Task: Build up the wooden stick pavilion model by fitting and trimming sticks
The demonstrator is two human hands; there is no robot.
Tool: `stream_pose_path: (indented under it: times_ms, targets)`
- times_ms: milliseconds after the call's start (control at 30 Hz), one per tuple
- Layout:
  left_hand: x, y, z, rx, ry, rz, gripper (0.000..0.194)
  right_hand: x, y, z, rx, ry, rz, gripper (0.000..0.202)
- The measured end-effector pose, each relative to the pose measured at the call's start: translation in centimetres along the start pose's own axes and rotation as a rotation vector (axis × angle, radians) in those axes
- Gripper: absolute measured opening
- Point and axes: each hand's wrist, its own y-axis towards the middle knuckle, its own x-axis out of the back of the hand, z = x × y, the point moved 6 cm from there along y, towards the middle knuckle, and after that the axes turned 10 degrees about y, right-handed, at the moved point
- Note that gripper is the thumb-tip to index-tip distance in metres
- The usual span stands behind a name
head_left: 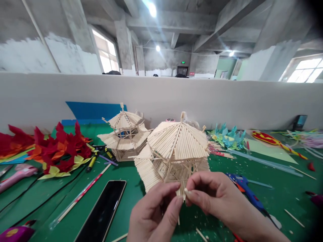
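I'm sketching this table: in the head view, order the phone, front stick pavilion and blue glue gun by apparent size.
1. Front stick pavilion
2. Phone, though nearer the camera
3. Blue glue gun

Location type: craft workshop inside a large hall. Indicators: bare concrete beams (171,21), partly whitewashed walls (47,47), ceiling lamps (152,10) and a green illuminated sign (183,62). A white partition (161,92) borders the green work surface (272,201), which carries a blue glue gun (248,193), loose sticks (294,218) and two wooden-stick pavilion models (180,144).
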Motion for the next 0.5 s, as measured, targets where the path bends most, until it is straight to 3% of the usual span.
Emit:
stream_pose_path:
  times_ms: [167,300,433,500]
  targets:
    - [-0.4,0.7,0.2,0.038,0.053,0.047,0.017,-0.7,0.5,0.4,0.055,0.067,-0.004,0.012]
    - [-0.4,0.8,1.6,0.185,-0.106,0.056,0.006,-0.7,0.6,0.5,0.099,-0.052,-0.087,0.008]
    - [-0.8,0.8,2.3,0.382,-0.301,0.089,0.008,-0.2,0.0,1.7,0.294,-0.332,-0.257,0.011]
    - [-1.3,0.9,2.4,0.467,-0.385,0.149,0.01,-0.3,-0.5,2.5,0.449,-0.428,-0.243,0.012]
